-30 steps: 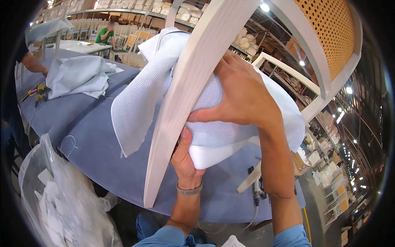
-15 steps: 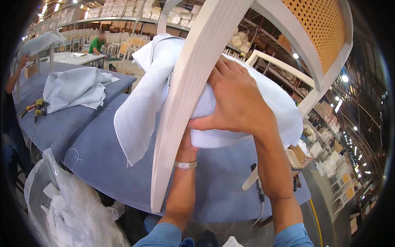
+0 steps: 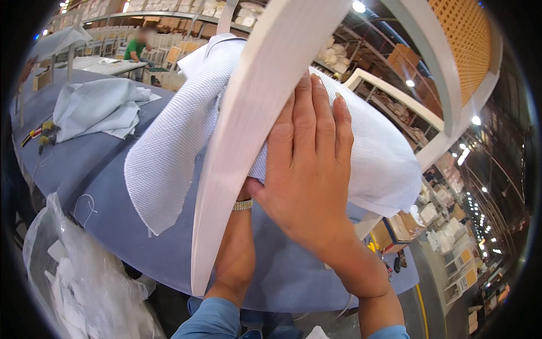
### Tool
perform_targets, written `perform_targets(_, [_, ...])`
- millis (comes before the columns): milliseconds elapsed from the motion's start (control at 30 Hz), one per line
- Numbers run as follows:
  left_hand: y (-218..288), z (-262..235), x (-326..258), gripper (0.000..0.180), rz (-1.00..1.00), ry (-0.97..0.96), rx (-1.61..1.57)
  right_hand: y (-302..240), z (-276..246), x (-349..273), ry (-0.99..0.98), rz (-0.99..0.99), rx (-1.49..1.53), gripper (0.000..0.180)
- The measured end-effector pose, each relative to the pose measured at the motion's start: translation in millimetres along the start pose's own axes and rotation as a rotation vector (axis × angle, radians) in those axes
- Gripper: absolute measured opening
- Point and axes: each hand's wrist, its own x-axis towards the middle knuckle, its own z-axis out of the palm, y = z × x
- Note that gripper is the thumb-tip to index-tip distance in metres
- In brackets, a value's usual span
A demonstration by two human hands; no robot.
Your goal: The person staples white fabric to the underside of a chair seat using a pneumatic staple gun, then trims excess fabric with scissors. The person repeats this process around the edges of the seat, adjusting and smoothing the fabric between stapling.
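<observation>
And there's the change! The right hand [image 3: 307, 164] has gone from a curled hold at the edge to a flat palm, right in the middle of the frame. Its fingers are straight, nearly side by side, laid on the pale fabric [image 3: 381, 158] and gripping nothing, the thumb angled toward the chair leg [image 3: 243, 130].

That fabric spreads over the seat to the right of centre, while a loose flap [image 3: 175, 141] hangs free to the left of the leg. The strip of white padding that showed under the hem half a second ago is out of sight now.

Lower down, the left hand [image 3: 245, 192] has slipped mostly behind the leg and the right palm; its fingers are hidden, so no telling what they hold. Looks like pinching has given way to pressing and smoothing, with that flap, I'd judge, unsecured.
</observation>
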Motion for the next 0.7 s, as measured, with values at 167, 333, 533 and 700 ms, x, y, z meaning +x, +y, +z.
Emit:
perform_targets(167, [-6.1,-7.5,5.4,0.018,0.012,-0.005,0.116,-8.9,-13.7,-37.6,-0.101,-0.024,0.316,0.084])
perform_targets(333, [0.6,-20.4,10.3,0.017,0.009,-0.014,0.206,12.1,-38.7,-181.3,-0.291,0.377,1.249,0.074])
perform_targets(533, [-4.1,-46.5,39.8,0.016,-0.167,-0.021,0.233,32.0,-73.7,-455.8,0.32,2.099,1.229,0.05])
perform_targets(700, [3.0,-48.9,72.4,0.015,-0.327,-0.019,0.296,51.4,-58.2,-517.2,0.935,2.324,1.59,0.074])
